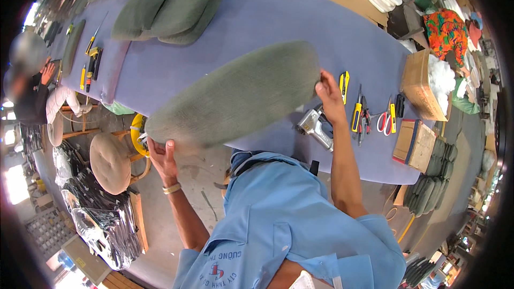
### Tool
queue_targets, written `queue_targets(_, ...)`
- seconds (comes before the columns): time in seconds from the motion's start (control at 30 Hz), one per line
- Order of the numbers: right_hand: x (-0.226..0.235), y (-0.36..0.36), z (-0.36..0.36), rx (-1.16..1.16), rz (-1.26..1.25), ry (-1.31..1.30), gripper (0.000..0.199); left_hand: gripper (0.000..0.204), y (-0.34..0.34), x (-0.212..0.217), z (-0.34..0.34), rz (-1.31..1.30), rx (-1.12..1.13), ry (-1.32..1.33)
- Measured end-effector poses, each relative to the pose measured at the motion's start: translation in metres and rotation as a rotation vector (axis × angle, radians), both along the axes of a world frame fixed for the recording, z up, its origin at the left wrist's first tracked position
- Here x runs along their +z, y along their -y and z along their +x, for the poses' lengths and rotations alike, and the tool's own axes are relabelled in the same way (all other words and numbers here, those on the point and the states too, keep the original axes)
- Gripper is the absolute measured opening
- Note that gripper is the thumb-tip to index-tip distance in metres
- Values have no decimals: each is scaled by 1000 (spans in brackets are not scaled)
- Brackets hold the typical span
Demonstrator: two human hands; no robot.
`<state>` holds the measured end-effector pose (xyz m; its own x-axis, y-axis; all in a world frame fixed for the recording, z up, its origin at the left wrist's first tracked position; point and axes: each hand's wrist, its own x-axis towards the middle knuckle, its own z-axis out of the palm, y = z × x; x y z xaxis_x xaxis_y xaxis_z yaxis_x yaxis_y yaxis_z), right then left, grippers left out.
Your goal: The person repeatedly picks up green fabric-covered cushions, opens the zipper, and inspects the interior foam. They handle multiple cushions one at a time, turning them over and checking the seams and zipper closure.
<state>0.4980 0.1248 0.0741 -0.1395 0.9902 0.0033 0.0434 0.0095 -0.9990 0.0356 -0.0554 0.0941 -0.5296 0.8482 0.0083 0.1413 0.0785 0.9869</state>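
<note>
A long, rounded green-grey fabric cushion [241,93] is held up in front of me, tilted so that its right end is higher in the picture. My left hand [163,161] grips its lower left end, thumb showing on the near side. At the right end, my right hand [330,96] has its fingers closed round the edge. Below the cushion on the right, a silver staple gun [317,130] lies on the blue-covered table [369,152], close to my right forearm. Parts of my fingers are hidden behind the cushion.
Right of my arm lie a yellow cutter [344,86], a screwdriver [357,115], pliers [364,120] and scissors [384,123]. Beyond stands a cardboard box [423,85] of white stuffing. Green cushions [179,8] are piled at the far left. Another person [32,88] sits at left.
</note>
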Motion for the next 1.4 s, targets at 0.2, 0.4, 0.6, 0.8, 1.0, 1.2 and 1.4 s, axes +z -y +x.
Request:
queue_targets(0.2,8,-57,-26,-141,22,165,53,91,-38,13,4,-147,-273,-56)
queue_targets(0.4,3,-61,-43,-218,98,378,48,82,-51,24,20,-435,-455,-740)
queue_targets(0.6,-2,-68,-57,-306,-16,191,48,78,-83,49,63,-338,-647,-967)
queue_targets(0.8,-17,-71,-61,-348,74,150,46,69,-131,61,167,-265,-665,-1061)
queue_targets(1.0,-17,-76,-66,-392,-14,167,45,49,-138,74,280,355,-819,-358)
queue_targets(1.2,-9,-73,-68,-435,3,161,45,53,-148,75,230,368,-644,-754)
queue_targets(1.4,-5,-74,-69,-415,-10,210,44,73,-120,61,139,-273,-592,-1094)
